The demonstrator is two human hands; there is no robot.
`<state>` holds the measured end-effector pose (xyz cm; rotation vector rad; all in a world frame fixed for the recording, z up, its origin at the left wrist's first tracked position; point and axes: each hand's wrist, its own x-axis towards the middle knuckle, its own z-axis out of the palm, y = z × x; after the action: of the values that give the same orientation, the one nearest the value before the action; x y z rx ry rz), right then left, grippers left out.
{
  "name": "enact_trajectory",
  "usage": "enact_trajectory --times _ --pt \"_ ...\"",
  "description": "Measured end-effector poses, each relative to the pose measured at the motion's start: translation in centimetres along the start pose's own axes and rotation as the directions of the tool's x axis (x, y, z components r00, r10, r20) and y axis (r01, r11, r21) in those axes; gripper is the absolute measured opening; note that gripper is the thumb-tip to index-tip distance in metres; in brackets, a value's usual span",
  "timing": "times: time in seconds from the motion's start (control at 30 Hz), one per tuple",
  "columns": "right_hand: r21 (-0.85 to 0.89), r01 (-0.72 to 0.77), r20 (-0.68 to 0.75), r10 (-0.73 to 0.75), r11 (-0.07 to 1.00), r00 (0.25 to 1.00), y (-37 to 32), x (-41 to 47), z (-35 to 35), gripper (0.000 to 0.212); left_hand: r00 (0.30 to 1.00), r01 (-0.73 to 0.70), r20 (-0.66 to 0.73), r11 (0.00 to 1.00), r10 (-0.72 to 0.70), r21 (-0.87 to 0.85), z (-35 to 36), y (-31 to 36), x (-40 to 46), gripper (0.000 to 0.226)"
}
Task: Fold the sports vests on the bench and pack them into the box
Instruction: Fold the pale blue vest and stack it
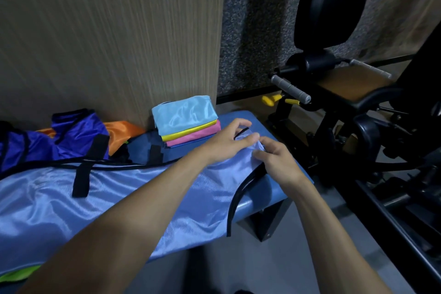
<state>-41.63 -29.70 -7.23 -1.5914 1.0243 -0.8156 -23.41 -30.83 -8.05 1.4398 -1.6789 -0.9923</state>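
Step in hand looks like the start of a fold: a light-blue vest (100,200) lies spread flat along the bench (260,200), w/ both hands working its far-right end near the bench's right edge. Left hand (226,143) has fingers curled, pinching the fabric edge by the black trim; right hand (279,162) pinches the same bunched corner just beside it, fingertips of the two nearly touching. Judging from that, next move prob. needs both pinches kept firm while the end is lifted and carried left over the body of the vest, edges lined up; fabric is shiny and slippery-looking, so it may slide or wrinkle. Counts: 1 vest being folded; 1 stack of folded vests (188,124) at the far side of the bench vs. the wood-grain panel (107,38), showing approx. 4 colour layers (pale blue, yellow, pink, blue at bottom, though exact no. is hard to tell). Unfolded heap at far left: 1 purple vest (71,138), 1 orange vest (121,131) peeking behind it, plus a green scrap (19,275) at near left under the light-blue one, so at least 3 more to do. No box in view. Black gym machine (358,93) stands to the right, well apart from the vests.
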Motion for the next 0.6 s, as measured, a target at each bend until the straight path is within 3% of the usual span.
enact_trajectory --times 0.03,0.13,0.23,0.33,0.4,0.5,0.6 --pt "0.008 -0.019 -0.003 0.019 1.0 1.0 0.1 0.2 -0.1 0.024 0.996 0.065 0.058 0.998 -0.066 0.016 -0.2 -0.5 0.1 0.043" --pt "0.039 -0.107 -0.034 0.108 0.993 0.994 0.6 1.0 -0.3 0.034 0.982 0.072 0.158 0.979 -0.103 0.192 -0.7 -1.7 0.5 0.044" --pt "-0.023 -0.216 -0.142 0.211 0.976 0.967 1.4 2.2 -0.5 0.033 0.998 0.023 0.044 0.974 -0.034 0.226 -1.2 -2.5 1.6 0.039" --pt "-0.023 -0.315 -0.215 0.303 0.949 0.929 1.7 3.9 -0.3 0.018 0.993 -0.095 -0.018 0.903 0.112 0.419 -0.7 -3.1 2.5 0.029" --pt "-0.09 -0.304 -0.256 0.273 0.948 0.927 2.3 5.0 0.1 0.027 0.989 -0.063 -0.079 0.849 0.122 0.524 0.2 -3.2 2.7 0.022" --pt "-0.304 -0.297 -0.371 0.174 0.905 0.912 4.0 6.2 0.2 0.039 0.961 0.002 -0.201 0.72 0.191 0.694 1.1 -2.7 1.1 0.036" --pt "-0.42 -0.373 -0.468 0.155 0.827 0.87 4.4 6.8 0.0 0.032 0.924 -0.117 -0.139 0.609 0.357 0.784 0.8 -2.0 -3.5 0.034"
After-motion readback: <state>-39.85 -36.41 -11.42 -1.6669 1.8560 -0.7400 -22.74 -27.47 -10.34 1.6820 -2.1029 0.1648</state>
